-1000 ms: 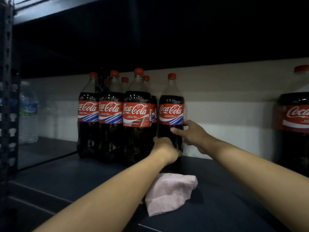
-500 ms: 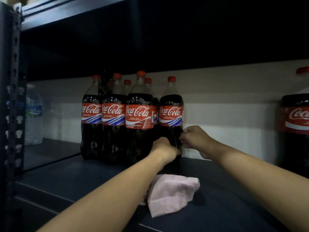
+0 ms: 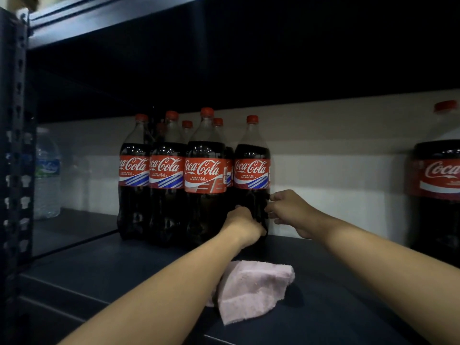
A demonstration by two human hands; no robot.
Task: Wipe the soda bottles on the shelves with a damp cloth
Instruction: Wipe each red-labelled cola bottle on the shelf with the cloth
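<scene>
Several Coca-Cola bottles with red caps stand grouped on the dark shelf [image 3: 104, 267]. The rightmost bottle of the group [image 3: 252, 170] has both my hands at its lower body. My left hand [image 3: 245, 224] grips its lower left side. My right hand [image 3: 288, 207] holds its right side, fingers curled against it. A pink cloth [image 3: 251, 290] lies crumpled on the shelf under my left forearm, held by neither hand.
A larger Coca-Cola bottle [image 3: 438, 180] stands at the far right. A clear water bottle [image 3: 47, 175] sits at the far left behind the perforated shelf post [image 3: 16, 145]. An upper shelf [image 3: 112, 18] hangs overhead. A pale wall backs the shelf.
My right hand went from flat fingers on the bottle's front to curled round its right side. My left hand stayed on the lower left. The cloth has not moved.
</scene>
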